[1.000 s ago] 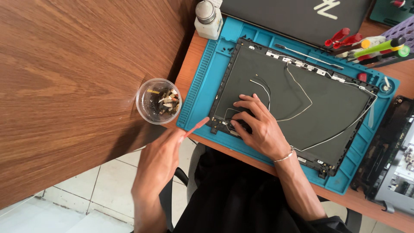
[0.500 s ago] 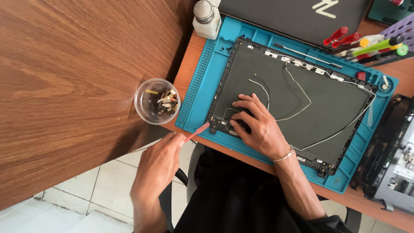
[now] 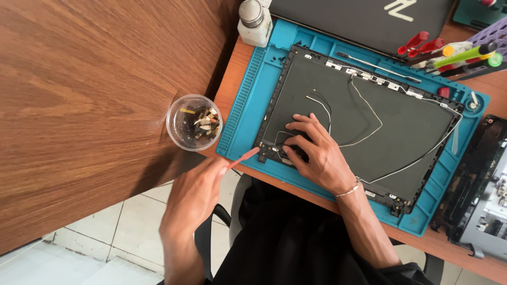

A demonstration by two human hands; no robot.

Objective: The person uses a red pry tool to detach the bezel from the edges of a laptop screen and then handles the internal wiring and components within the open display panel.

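Note:
My left hand (image 3: 193,198) hangs off the table's near edge and pinches a thin pink pry tool (image 3: 243,158); its tip touches the near left corner of a dark laptop lid shell (image 3: 401,126). The shell lies on a blue work mat (image 3: 248,105), with thin white and black cables (image 3: 364,113) running across it. My right hand (image 3: 317,153), with a bracelet at the wrist, presses flat on the shell's near left part, fingers spread over a small dark piece by the corner.
A clear plastic cup (image 3: 194,122) of small bits stands left of the mat. A white bottle (image 3: 254,22), a closed dark laptop (image 3: 359,21), screwdrivers (image 3: 454,55) and an opened laptop base (image 3: 480,195) ring the mat. A wooden surface (image 3: 79,105) fills the left.
My left hand has drawn slightly down and toward me, the pink tool still at the shell's corner. My right hand keeps its place on the shell.

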